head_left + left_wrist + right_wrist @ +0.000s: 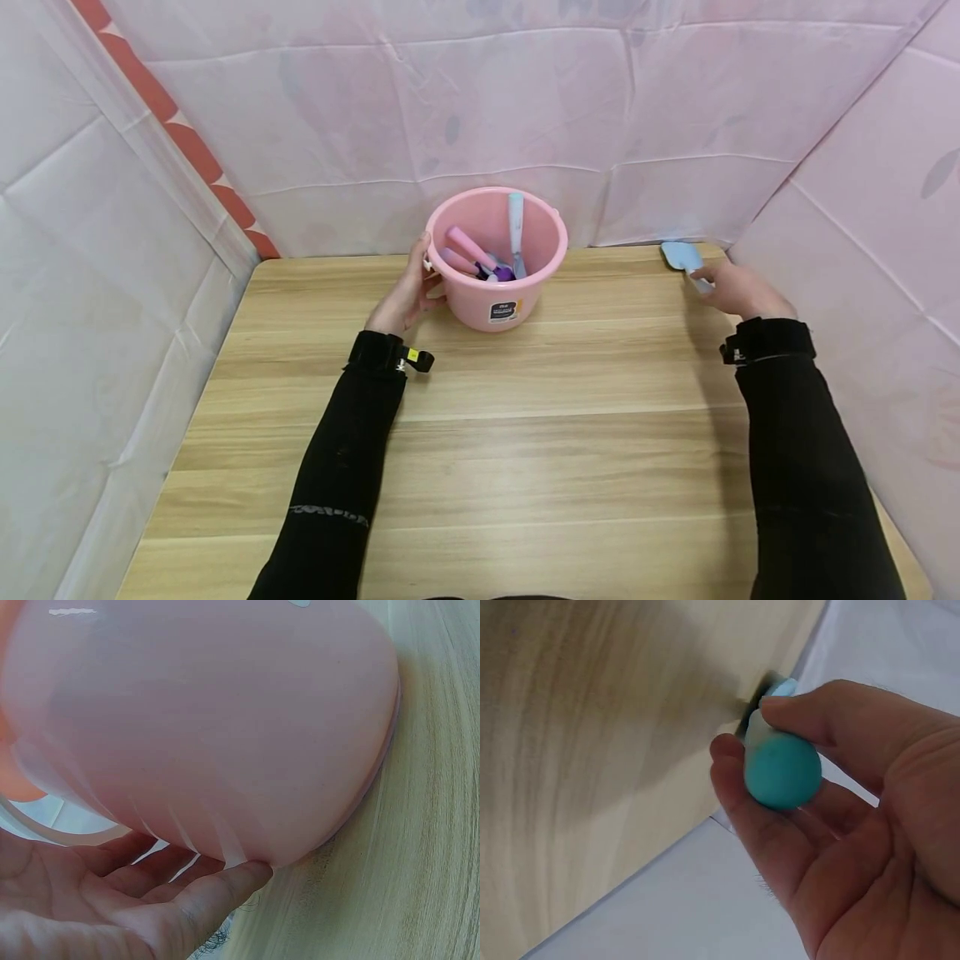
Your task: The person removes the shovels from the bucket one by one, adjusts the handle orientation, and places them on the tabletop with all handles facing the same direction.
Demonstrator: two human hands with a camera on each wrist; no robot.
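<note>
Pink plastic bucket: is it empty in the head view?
No, the pink plastic bucket holds several utensils, among them a pale blue-handled one leaning upright.

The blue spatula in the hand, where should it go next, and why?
Probably lift the spatula and carry it over toward the bucket. The right hand already pinches its handle at the table's far right edge, the left hand rests against the bucket's side, and other utensils already stand inside it.
</note>
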